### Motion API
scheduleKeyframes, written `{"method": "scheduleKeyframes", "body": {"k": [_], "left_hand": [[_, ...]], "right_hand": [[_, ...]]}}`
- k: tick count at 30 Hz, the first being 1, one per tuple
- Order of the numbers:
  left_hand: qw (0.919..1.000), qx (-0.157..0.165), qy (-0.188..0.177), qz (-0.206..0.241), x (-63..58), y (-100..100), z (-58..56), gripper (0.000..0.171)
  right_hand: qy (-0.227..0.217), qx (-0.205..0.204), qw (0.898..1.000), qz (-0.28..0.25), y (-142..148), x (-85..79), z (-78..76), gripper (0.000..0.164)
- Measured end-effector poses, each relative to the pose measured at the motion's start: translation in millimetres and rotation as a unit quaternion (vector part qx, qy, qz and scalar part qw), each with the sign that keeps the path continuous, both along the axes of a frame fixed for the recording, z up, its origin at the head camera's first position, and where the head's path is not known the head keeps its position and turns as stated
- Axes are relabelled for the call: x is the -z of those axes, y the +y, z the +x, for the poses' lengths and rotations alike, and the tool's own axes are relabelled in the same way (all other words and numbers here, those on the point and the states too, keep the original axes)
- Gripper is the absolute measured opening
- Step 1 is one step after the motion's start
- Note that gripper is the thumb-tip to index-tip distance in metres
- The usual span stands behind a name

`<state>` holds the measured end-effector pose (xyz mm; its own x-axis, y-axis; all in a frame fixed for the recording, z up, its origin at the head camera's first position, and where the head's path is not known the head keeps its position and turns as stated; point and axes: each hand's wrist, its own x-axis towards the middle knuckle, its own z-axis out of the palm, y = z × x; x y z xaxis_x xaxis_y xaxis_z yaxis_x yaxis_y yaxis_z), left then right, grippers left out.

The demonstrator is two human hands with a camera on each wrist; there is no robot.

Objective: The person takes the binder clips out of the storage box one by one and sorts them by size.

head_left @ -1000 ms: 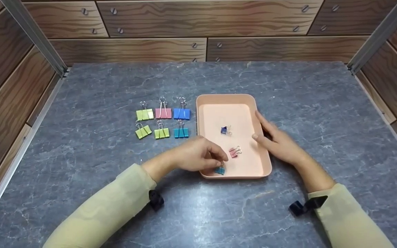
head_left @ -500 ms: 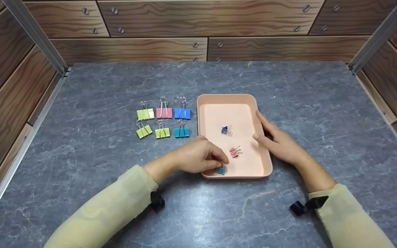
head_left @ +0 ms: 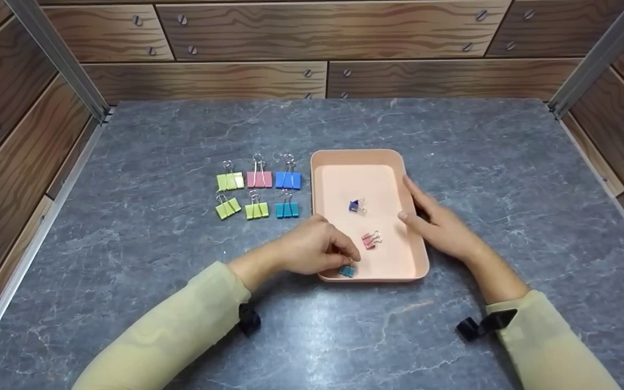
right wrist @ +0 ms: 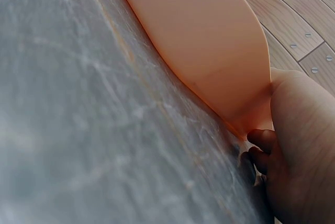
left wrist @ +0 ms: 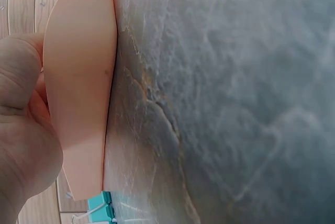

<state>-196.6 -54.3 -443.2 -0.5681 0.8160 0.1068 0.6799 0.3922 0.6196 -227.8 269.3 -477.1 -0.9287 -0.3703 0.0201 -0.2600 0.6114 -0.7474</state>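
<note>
A peach tray (head_left: 388, 157) stands on the table. Over its near left corner, my left hand (head_left: 312, 246) pinches a small teal binder clip (head_left: 347, 271) by its wire handle, the clip's body low inside the tray. My right hand (head_left: 442, 225) grips the tray's right side, thumb over the rim and fingers along the outer wall. Inside the tray lie a small pink binder clip (head_left: 368, 240) and a small dark blue binder clip (head_left: 354, 206). In the left wrist view, the tray wall (left wrist: 81, 67) hides my left fingertips and the clip they pinch.
Left of the tray, larger binder clips lie in two rows: light green (head_left: 230, 181), pink (head_left: 259, 180) and blue (head_left: 288, 180) behind, green (head_left: 228, 208), another green (head_left: 257, 210) and teal (head_left: 287, 210) in front. Wood-patterned panels (head_left: 247, 30) border the grey marbled table (head_left: 155, 130).
Barely anything differs. The whole head view has shifted slightly; my left hand stays at the teal clip and my right hand stays on the tray's side.
</note>
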Motion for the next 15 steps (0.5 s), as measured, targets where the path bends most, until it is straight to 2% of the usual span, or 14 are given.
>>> {"method": "scheduleKeyframes", "body": {"k": [4, 7, 12, 15], "left_hand": [[0.9993, -0.005, -0.023, 0.03, -1.2, 1.0, 0.2, 0.012], [0.9964, -0.012, -0.061, 0.057, -1.7, 1.2, 0.3, 0.013], [0.9869, -0.045, -0.125, 0.092, -4.3, 0.4, 1.1, 0.015], [0.9806, -0.064, -0.146, 0.114, -8.1, -1.0, 0.8, 0.016]], "right_hand": [[0.003, -0.002, 1.0, -0.002, 0.6, -0.9, -0.1, 0.077], [0.005, -0.003, 1.0, -0.003, 1.0, -0.7, -0.2, 0.077], [0.005, -0.004, 1.0, -0.003, 0.8, 0.1, -0.1, 0.078], [0.004, -0.004, 1.0, -0.003, 0.4, -0.1, 0.0, 0.078]]}}
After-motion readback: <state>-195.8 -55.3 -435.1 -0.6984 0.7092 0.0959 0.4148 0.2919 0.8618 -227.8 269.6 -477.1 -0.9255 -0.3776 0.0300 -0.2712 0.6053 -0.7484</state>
